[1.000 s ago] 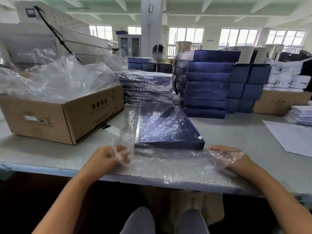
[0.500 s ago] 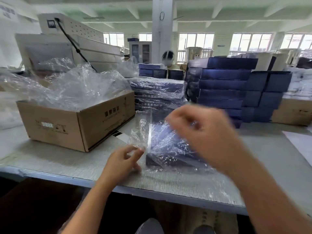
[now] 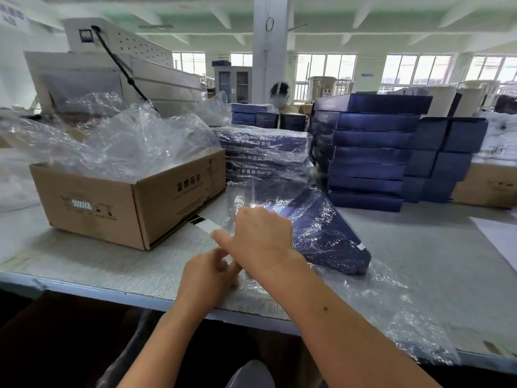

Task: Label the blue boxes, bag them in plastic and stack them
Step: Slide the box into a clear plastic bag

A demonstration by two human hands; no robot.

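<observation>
Right hand [image 3: 260, 236] lowered flat onto bagged blue box [image 3: 333, 236], left hand [image 3: 207, 275] pinching plastic bag [image 3: 377, 289]

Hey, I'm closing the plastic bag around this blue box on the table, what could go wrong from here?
1. The left hand pinches the thin plastic bag near a corner of the blue box; pulling hard there could tear it.
2. The right hand crosses over the left, so the bag's long slack end on your right lies unheld and may fold in crooked.
3. The bagged stack behind looks slippery; a box set off-centre might slide.
</observation>
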